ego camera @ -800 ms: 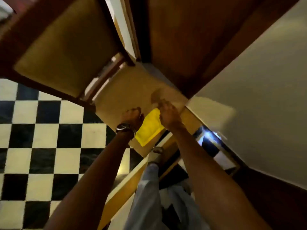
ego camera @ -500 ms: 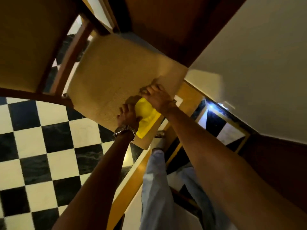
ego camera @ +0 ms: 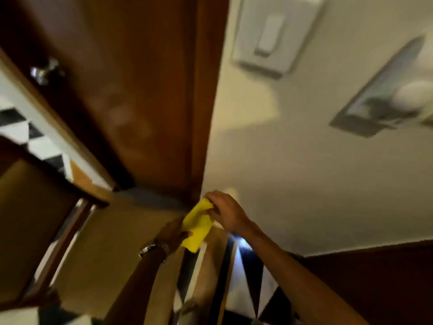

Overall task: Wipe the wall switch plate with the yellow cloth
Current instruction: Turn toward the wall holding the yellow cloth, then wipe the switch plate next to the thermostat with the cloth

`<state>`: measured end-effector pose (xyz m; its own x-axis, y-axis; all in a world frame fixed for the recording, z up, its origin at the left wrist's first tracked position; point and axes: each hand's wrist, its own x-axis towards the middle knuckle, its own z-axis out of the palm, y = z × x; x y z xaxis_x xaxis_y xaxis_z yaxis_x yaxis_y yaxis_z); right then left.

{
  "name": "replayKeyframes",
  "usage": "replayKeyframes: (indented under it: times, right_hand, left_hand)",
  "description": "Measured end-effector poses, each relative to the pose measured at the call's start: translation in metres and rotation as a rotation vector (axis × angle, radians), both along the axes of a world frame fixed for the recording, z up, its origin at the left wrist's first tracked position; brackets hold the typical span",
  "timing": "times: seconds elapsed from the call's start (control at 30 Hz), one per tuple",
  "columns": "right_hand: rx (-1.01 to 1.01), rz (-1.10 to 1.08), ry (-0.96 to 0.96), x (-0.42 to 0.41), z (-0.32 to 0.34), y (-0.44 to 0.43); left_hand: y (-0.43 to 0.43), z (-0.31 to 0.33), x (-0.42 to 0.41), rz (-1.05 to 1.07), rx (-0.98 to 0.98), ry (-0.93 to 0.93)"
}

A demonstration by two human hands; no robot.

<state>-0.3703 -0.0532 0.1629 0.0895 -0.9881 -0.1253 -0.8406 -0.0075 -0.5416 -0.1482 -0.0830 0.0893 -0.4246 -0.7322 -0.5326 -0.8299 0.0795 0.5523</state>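
Dim warm light, heavy motion blur, wide-angle bending toward the edges.

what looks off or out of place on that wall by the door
Nothing clearly stands out. The switch plate looks intact on the wall, though motion blur hides fine detail. Both hands, left and right, hold the yellow cloth low, well short of the plate.

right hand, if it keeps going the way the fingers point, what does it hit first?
Likely the brown door frame: the right hand, pinching the yellow cloth, points up-left toward its edge. Depth unclear.
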Motion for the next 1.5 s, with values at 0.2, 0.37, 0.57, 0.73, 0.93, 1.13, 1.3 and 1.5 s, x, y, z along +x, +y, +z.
replayKeyframes:
  times: [0.2, 0.37, 0.57, 0.73, 0.93, 1.13, 1.3, 1.5]
  right_hand:
    - [-0.621, -0.486, 0.095, -0.142, 0.151, 0.079]
    - [-1.067, -0.59, 0.34, -0.208, 0.214, 0.127]
    - [-1.121, -0.693, 0.666, -0.254, 0.258, 0.127]
    - [-1.227, -0.68, 0.766, -0.264, 0.259, 0.127]
    - [-1.222, -0.777, 0.693, -0.26, 0.246, 0.121]
    - [-1.069, -0.853, 0.472, -0.232, 0.199, 0.104]
    - [-1.001, -0.767, 0.339, -0.232, 0.187, 0.093]
    - [-1.112, -0.744, 0.455, -0.252, 0.176, 0.085]
  left_hand:
    - [-0.009, 0.163, -0.184, -0.195, -0.137, 0.339]
    - [0.026, 0.245, -0.286, -0.441, -0.291, 0.343]
    - [0.043, 0.285, -0.343, -0.533, -0.566, 0.12]
    - [0.06, 0.319, -0.348, -0.672, -0.603, -0.169]
    - [0.084, 0.449, -0.345, -0.707, -1.181, -0.072]
    - [0.015, 0.591, -0.377, -0.232, -1.99, 0.499]
    - [-0.032, 0.575, -0.397, -0.172, -2.166, 0.421]
    - [-0.04, 0.573, -0.399, -0.157, -2.216, 0.488]
